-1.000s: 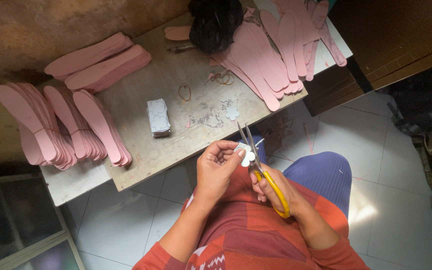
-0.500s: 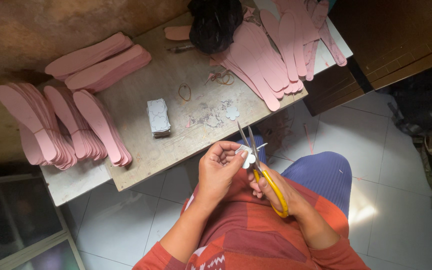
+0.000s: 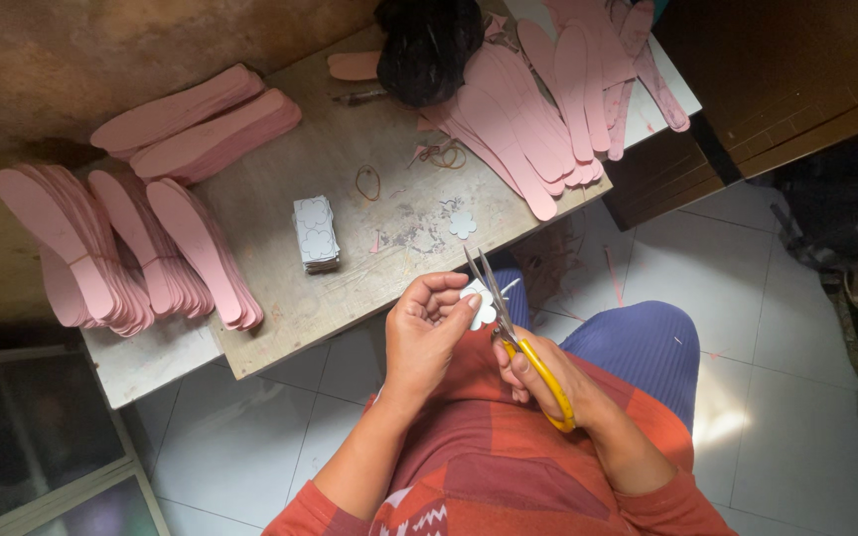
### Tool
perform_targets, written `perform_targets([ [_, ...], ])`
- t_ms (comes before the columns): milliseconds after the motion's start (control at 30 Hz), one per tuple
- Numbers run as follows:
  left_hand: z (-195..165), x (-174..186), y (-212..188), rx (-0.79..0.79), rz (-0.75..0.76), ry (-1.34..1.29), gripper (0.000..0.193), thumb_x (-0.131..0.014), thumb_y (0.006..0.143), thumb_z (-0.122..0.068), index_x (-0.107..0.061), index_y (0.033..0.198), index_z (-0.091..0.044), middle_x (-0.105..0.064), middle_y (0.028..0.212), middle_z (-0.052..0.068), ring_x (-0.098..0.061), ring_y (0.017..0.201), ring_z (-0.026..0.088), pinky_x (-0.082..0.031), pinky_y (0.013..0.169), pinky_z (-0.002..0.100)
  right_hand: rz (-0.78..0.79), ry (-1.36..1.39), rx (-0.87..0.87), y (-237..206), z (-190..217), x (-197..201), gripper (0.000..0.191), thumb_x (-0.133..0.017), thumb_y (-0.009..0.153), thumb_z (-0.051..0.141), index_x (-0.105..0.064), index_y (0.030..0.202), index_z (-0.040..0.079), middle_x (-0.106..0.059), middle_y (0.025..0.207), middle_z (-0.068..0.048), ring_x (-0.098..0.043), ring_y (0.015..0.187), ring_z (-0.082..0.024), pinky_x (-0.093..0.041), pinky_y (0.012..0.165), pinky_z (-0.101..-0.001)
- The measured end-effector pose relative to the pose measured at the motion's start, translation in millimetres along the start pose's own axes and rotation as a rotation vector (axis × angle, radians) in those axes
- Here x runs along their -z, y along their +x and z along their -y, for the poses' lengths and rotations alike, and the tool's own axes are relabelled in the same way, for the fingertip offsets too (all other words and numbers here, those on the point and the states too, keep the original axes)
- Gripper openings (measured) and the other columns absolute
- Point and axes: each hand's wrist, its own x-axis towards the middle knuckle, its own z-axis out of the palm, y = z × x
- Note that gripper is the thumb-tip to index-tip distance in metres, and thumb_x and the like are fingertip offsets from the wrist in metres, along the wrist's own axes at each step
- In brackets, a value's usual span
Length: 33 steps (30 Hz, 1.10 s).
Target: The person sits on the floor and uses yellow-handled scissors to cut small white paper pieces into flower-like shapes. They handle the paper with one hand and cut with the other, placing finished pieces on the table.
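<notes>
Nearest to me, my right hand (image 3: 540,375) is closed around the yellow-handled scissors (image 3: 518,333), blades parted and pointing up toward the table. My left hand (image 3: 427,328) is curled, its fingertips pinching a small white flower-shaped piece (image 3: 482,303) that sits between the blades, just above my lap. Beyond the hands, on the wooden table (image 3: 280,298), lies a stack of white cut pieces (image 3: 316,233). Farther out are fanned pink insoles (image 3: 121,248) to the left and a black bag (image 3: 429,45) at the far edge.
</notes>
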Motion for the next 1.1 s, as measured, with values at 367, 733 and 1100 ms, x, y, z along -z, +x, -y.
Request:
perform_targets([
  [367,-1.9,-4.5,-0.5,0.015,-0.01,0.058,0.026,-0.074,0.09,0.0,-0.064,0.113,0.004,-0.073,0.093,0.006,-0.068,0.081,0.007,-0.057,0.072,0.021,0.014,0.072,0.043,2.2,1.1,-2.1,0.067,-0.042,0.095,0.073,-0.05,0.108,0.007,-0.045,0.078,0.0,-0.043,0.068,-0.01,-0.045,0.063,-0.0257],
  [733,-7.6,-4.1,-1.4,-0.011,-0.013,0.077,0.026,-0.074,0.09,0.0,-0.065,0.114,0.004,-0.072,0.092,0.005,-0.066,0.079,0.006,-0.056,0.071,0.02,-0.003,0.021,0.001,0.4,2.4,-0.3,0.063,-0.041,0.094,0.072,-0.049,0.099,0.01,-0.044,0.07,0.003,-0.045,0.062,-0.009,-0.045,0.056,-0.0251],
  [1100,-9.4,-5.2,-0.1,-0.002,-0.054,0.077,0.029,-0.071,0.091,0.0,-0.063,0.119,0.004,-0.073,0.098,0.007,-0.069,0.081,0.007,-0.056,0.071,0.02,-0.023,-0.011,-0.022,2.0,0.4,0.1,0.058,-0.042,0.096,0.067,-0.049,0.091,0.01,-0.046,0.065,0.002,-0.047,0.053,-0.009,-0.046,0.05,-0.0248],
])
